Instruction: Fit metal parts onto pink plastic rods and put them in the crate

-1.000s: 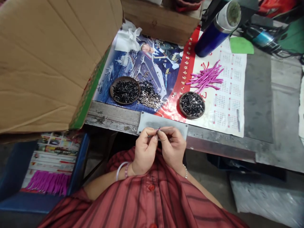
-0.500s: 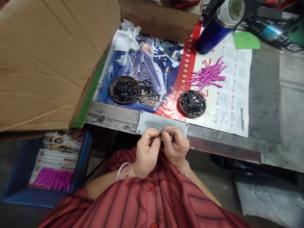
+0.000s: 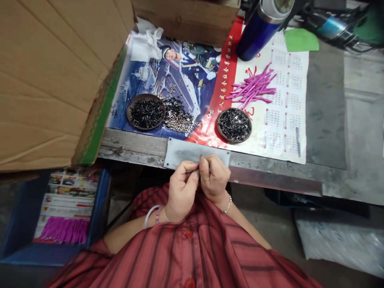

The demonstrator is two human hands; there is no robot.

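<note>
My left hand (image 3: 181, 192) and my right hand (image 3: 213, 178) meet just in front of a scuffed grey metal plate (image 3: 196, 154) at the table edge. Their fingertips pinch a tiny dark part (image 3: 195, 170), probably a small screw, which is mostly hidden by my fingers. Beyond the plate, two round dark dishes hold black screws: one dish (image 3: 146, 113) at the left and one (image 3: 234, 125) at the right. Small silver washers (image 3: 177, 120) lie loose between them on a printed poster calendar (image 3: 285, 120). Thin magenta sticks (image 3: 253, 88) lie in a pile.
A cardboard box flap (image 3: 54, 80) overhangs the left side. A blue insulated bottle (image 3: 258, 34) lies at the back, near green paper (image 3: 301, 40). A blue crate (image 3: 72, 212) with printed papers and magenta tassels sits below left; a plastic sack (image 3: 339, 244) lies at the lower right.
The whole scene has shifted left and up in view as my head moved. My fingers have shifted slightly on the tiny part, and my right hand now sits closer to the plate.
</note>
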